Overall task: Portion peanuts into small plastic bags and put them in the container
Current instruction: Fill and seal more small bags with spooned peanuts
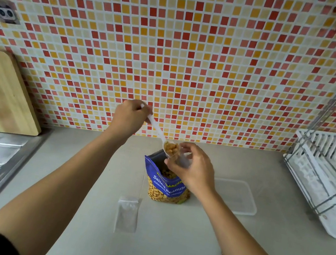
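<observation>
- Spillage is the main risk: the spoon [155, 128], heaped with nuts [170, 148], is tilted at the mouth of a bag [182, 160] that looks little wider than the spoon's bowl. If the tip is too quick or off-centre, nuts could roll over the rim.
- Left hand [129, 118] grips the far end of the long handle, which probably gives less control over the bowl.
- Right hand [193, 170] pinches the bag's top edge, holding it in the air above the pack [165, 185]. Thin film may fold shut or slip as weight goes in. Strays would mostly fall back into the pack, which helps.
- Pack stands upright and open just under both hands, so a knock from the wrist could topple it.
- Spoon: white, smooth, rigid plastic. Bag: clear, limp, hard to make out.
- Pack: glossy blue pouch with a nut print on its lower half.
- Container [236, 206]: clear, shallow, rounded rectangle, just right of the pack. No filled bag can be seen in it.
- Spare bag [127, 214] lies flat on the matte grey surface [163, 250], near the pack.
</observation>
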{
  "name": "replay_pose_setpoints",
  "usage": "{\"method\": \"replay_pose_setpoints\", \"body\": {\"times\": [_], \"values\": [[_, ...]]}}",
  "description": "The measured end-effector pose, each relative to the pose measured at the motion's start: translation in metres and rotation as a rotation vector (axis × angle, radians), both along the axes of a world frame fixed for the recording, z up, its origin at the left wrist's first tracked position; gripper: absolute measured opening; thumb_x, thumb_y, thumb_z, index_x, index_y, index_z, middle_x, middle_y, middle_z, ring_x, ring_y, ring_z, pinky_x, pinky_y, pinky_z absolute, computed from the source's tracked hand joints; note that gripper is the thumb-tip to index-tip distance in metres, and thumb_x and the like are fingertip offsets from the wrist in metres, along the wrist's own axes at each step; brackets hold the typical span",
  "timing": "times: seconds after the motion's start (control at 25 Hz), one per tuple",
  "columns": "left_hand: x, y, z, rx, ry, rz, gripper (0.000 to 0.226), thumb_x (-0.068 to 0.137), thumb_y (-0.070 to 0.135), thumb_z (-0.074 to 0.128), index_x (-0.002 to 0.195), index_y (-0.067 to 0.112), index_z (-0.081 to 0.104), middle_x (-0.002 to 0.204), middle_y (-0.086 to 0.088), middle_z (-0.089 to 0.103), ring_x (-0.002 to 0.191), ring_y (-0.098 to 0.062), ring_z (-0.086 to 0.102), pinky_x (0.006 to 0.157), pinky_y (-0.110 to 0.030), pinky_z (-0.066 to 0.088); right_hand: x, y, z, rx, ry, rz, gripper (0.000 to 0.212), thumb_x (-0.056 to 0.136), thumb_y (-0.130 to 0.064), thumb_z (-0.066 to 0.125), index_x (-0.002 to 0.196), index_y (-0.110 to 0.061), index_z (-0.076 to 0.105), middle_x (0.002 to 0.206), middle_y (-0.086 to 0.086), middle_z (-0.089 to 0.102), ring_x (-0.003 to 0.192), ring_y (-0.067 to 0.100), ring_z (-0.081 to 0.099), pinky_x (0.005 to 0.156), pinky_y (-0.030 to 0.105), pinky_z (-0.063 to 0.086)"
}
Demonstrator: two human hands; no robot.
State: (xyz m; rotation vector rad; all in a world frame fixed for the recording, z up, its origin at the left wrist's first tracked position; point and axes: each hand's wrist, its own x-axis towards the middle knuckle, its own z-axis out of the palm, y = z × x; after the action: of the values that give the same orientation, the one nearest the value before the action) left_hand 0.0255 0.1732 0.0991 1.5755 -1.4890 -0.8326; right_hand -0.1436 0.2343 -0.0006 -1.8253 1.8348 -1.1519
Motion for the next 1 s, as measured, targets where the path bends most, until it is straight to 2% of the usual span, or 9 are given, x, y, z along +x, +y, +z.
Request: {"method": "replay_pose_setpoints", "body": {"times": [0.08,0.16,0.24,0.32,0.4,0.6,0.68,0.88,1.0], "values": [[-0.007,0.006,0.013,-0.179,-0.207,-0.051,0.028,0.096,0.027,0.045,0.095,0.009,0.067,0.081,-0.004,0.068,0.058,-0.015,0.054,0.055,-0.029,0.046,0.003,0.001,0.004,-0.005,-0.061,0.001,0.055,0.066,-0.053,0.074,0.111,-0.025,0.057,0.106,-0.012,0.065,0.091,0.009,0.060,0.072,0.029,0.050],[-0.011,0.010,0.025,-0.315,-0.334,-0.045,0.028,0.096,0.029,0.045,0.095,0.011,0.066,0.079,-0.006,0.069,0.057,-0.019,0.056,0.059,-0.036,0.052,0.005,0.001,0.007,-0.002,-0.114,0.001,0.057,0.068,-0.051,0.075,0.115,-0.025,0.056,0.107,-0.013,0.063,0.091,0.007,0.059,0.071,0.024,0.048],[-0.007,0.007,0.034,-0.336,-0.296,0.021,0.027,0.096,0.028,0.045,0.099,0.011,0.066,0.081,-0.006,0.069,0.060,-0.020,0.058,0.062,-0.038,0.053,0.005,0.002,0.008,0.006,-0.154,-0.008,0.060,0.068,-0.050,0.075,0.118,-0.025,0.054,0.106,-0.015,0.060,0.091,0.006,0.058,0.071,0.022,0.048],[0.002,0.000,0.030,-0.265,-0.120,0.100,0.025,0.096,0.026,0.046,0.098,0.011,0.066,0.081,-0.004,0.067,0.061,-0.017,0.055,0.059,-0.034,0.049,0.002,0.003,0.007,0.017,-0.202,-0.028,0.060,0.067,-0.052,0.075,0.118,-0.026,0.054,0.103,-0.017,0.058,0.089,0.005,0.058,0.073,0.025,0.051],[0.005,-0.002,0.007,-0.152,-0.074,0.126,0.025,0.095,0.025,0.047,0.098,0.010,0.067,0.078,0.001,0.065,0.065,-0.016,0.056,0.063,-0.032,0.049,-0.004,0.006,0.004,0.018,-0.294,-0.048,0.057,0.066,-0.050,0.077,0.114,-0.027,0.055,0.098,-0.018,0.057,0.089,0.004,0.059,0.076,0.028,0.053],[-0.030,0.013,-0.077,-0.074,-0.628,-0.053,0.032,0.096,0.037,0.042,0.100,0.017,0.065,0.091,-0.006,0.068,0.092,-0.024,0.059,0.092,-0.042,0.043,-0.018,0.011,-0.004,0.064,-0.453,-0.045,0.053,0.068,-0.044,0.078,0.113,-0.026,0.054,0.105,-0.013,0.060,0.094,0.002,0.058,0.078,0.022,0.052],[-0.042,0.017,-0.092,-0.014,-0.701,-0.085,0.031,0.097,0.036,0.041,0.105,0.018,0.065,0.099,-0.006,0.064,0.103,-0.024,0.054,0.101,-0.050,0.035,-0.021,0.013,-0.010,0.099,-0.475,-0.037,0.050,0.068,-0.041,0.079,0.111,-0.027,0.055,0.108,-0.009,0.062,0.095,0.003,0.059,0.077,0.019,0.051],[-0.056,0.009,-0.107,0.303,-0.626,-0.025,0.028,0.095,0.038,0.044,0.103,0.021,0.065,0.106,-0.005,0.059,0.101,-0.024,0.056,0.102,-0.056,0.033,-0.025,0.014,-0.015,0.145,-0.535,-0.019,0.050,0.071,-0.037,0.079,0.113,-0.023,0.056,0.108,-0.005,0.063,0.099,0.010,0.061,0.077,0.017,0.050],[-0.047,-0.001,-0.106,0.302,-0.337,-0.005,0.028,0.094,0.034,0.048,0.088,0.014,0.067,0.077,-0.004,0.062,0.079,-0.022,0.060,0.089,-0.045,0.049,-0.026,0.014,-0.016,0.149,-0.534,-0.005,0.051,0.071,-0.037,0.078,0.113,-0.023,0.056,0.107,-0.006,0.063,0.099,0.009,0.060,0.079,0.018,0.050]]}}
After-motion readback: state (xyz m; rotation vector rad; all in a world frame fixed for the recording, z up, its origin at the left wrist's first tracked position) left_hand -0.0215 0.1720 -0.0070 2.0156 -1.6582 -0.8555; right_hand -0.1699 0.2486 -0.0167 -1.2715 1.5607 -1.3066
